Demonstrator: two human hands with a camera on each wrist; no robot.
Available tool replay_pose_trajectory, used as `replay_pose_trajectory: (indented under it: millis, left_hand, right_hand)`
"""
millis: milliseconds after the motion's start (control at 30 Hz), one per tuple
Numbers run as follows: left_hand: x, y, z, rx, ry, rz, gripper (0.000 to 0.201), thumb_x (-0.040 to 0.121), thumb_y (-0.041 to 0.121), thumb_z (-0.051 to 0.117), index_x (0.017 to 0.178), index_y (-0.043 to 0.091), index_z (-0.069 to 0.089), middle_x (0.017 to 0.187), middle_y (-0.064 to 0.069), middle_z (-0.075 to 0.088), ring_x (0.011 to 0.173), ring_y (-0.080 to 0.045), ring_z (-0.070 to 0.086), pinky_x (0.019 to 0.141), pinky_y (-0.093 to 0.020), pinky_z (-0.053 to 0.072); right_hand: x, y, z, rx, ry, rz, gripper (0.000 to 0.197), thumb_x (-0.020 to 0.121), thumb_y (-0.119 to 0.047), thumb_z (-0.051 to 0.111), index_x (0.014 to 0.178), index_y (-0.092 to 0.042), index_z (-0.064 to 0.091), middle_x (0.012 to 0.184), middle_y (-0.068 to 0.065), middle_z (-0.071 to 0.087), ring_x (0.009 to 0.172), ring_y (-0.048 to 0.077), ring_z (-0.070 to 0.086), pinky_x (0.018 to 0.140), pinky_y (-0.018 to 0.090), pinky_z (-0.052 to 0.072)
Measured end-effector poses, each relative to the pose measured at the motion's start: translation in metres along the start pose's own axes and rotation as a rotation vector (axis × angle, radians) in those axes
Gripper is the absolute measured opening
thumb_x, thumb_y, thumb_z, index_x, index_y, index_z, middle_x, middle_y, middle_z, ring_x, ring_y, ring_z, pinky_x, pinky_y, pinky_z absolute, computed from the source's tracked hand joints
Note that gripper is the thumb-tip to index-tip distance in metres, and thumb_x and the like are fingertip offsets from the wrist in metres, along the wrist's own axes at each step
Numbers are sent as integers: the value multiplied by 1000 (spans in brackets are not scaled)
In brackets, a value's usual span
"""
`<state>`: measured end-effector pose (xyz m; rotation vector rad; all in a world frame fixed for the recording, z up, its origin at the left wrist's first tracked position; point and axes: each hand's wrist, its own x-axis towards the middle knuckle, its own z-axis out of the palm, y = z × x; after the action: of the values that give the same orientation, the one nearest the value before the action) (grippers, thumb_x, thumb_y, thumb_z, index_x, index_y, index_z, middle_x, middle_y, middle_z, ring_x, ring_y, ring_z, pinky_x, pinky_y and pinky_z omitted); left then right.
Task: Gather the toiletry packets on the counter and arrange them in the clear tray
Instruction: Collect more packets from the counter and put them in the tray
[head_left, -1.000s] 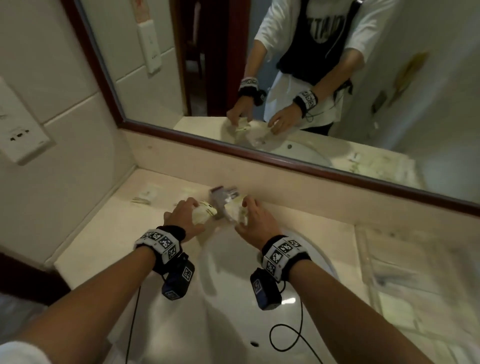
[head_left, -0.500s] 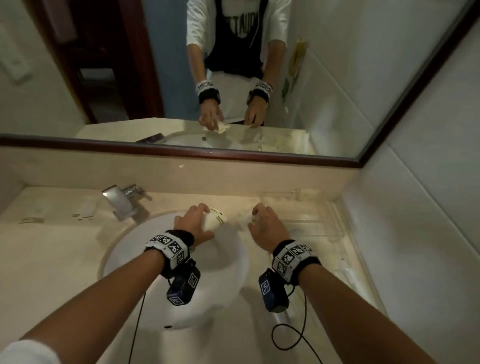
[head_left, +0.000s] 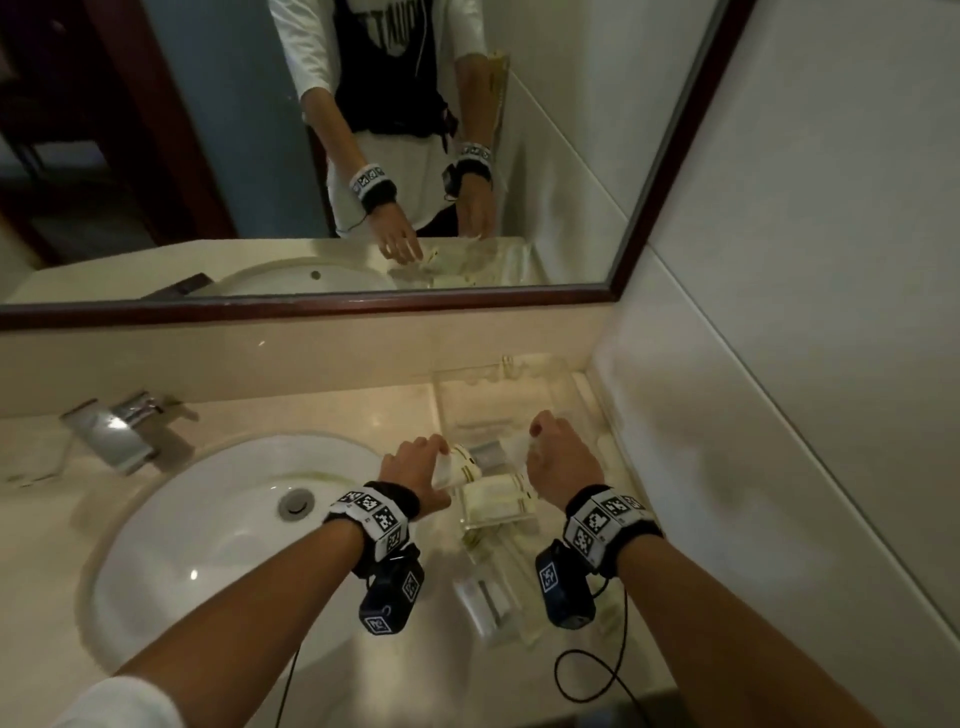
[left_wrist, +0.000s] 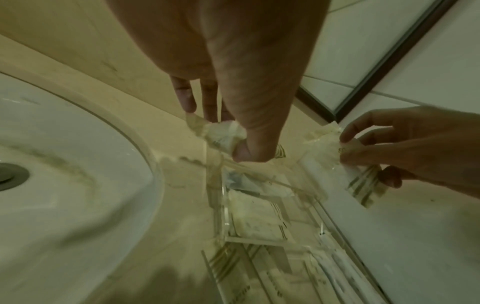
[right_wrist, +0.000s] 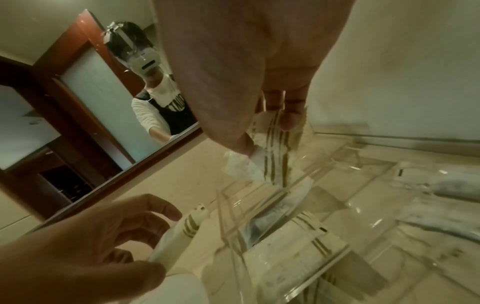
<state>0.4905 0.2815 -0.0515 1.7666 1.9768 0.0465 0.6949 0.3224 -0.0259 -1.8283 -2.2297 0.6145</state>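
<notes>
Both hands are over the clear tray, which sits on the tabletop in the corner between the basin and the side wall; its far end lies below the mirror.

Left hand: thumb and fingers pinch a white packet with gold stripes, held at the tray's basin-side edge (left wrist view shows the thumb pressed onto the crumpled packet).

Right hand: fingers curled round a second striped packet, held above the tray's middle section; right wrist view shows that packet hanging from the fingertips over a clear divider.

Inside the tray: one white striped packet lies flat in the compartment between the two wrists; a greyish packet lies in the next compartment beyond it, partly hidden by the hands; long narrow packets lie in the nearest section (count unclear, blurred).

Faucet stands behind the basin, well apart from the tray.
</notes>
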Motion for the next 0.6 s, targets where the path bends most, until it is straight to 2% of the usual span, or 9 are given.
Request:
replay_pose_trajectory:
  millis: [167, 267, 400, 500, 600]
  left_hand:
    - [18, 17, 17, 43, -21, 88, 50, 72, 29, 69, 114, 21, 44, 117, -5, 52, 110, -29, 47, 85, -38, 37]
    - [28, 26, 28, 34, -47, 138, 44, 73, 26, 70, 110, 17, 48, 118, -6, 51, 111, -29, 46, 88, -39, 41]
    - [42, 36, 42, 18, -74, 185, 37, 72, 22, 70, 105, 16, 53, 118, -6, 51, 113, -29, 45, 92, -39, 43]
    - [51, 43, 49, 19, -88, 201, 35, 72, 20, 70, 104, 16, 54, 118, -7, 52, 114, -28, 45, 94, -38, 43]
    - [57, 49, 54, 37, -96, 213, 33, 73, 18, 68, 103, 17, 55, 119, -6, 52, 116, -28, 46, 96, -40, 43]
  right_hand:
    - [-5, 16, -3, 23, 34, 67, 21, 91, -17, 50, 111, -21, 43, 111, 2, 50, 83, 27, 60, 72, 40, 52]
    - [-7, 27, -3, 32, 41, 101, 20, 91, -17, 51, 109, -23, 43, 110, 1, 52, 80, 27, 61, 71, 38, 52]
    - [-9, 42, -8, 20, 49, 114, 21, 92, -17, 52, 111, -20, 45, 112, 3, 52, 89, 27, 59, 72, 35, 47]
    - [-8, 51, -10, 25, 46, 123, 20, 92, -17, 53, 110, -20, 45, 112, 3, 53, 91, 27, 59, 78, 38, 50]
    - [-8, 58, -10, 35, 40, 140, 20, 92, -17, 52, 110, -21, 44, 113, 2, 53, 90, 27, 59, 77, 38, 51]
